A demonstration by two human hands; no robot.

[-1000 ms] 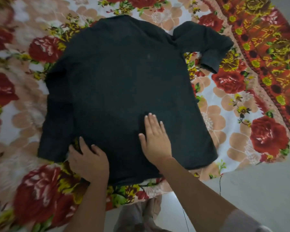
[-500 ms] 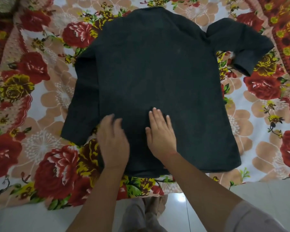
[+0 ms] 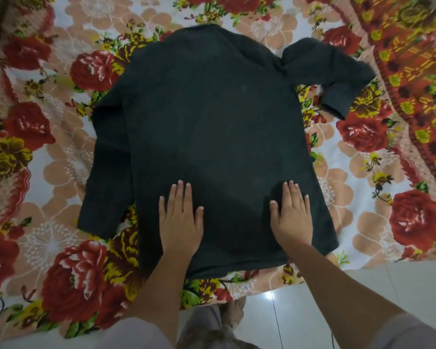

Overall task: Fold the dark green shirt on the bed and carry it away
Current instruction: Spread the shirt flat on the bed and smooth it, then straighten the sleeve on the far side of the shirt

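Observation:
The dark green shirt (image 3: pixel 212 127) lies spread flat on the bed, collar at the far end and hem near me. Its left sleeve hangs straight down along the body. The right sleeve bends outward at the upper right. My left hand (image 3: pixel 180 220) rests flat, palm down, on the lower left part of the shirt, fingers slightly apart. Flat on the lower right part, close to the side seam, lies my right hand (image 3: pixel 291 215). Neither hand grips the cloth.
The bed is covered by a floral sheet (image 3: pixel 48 222) with red roses and peach flowers. A patterned orange and red border (image 3: pixel 413 59) runs along the right. White tiled floor (image 3: pixel 400 285) lies at the lower right, with my legs at the bed's near edge.
Both hands slid apart on the shirt's lower part: the right one moved out toward the right seam, the left one moved from the hem edge up onto the cloth and flattened.

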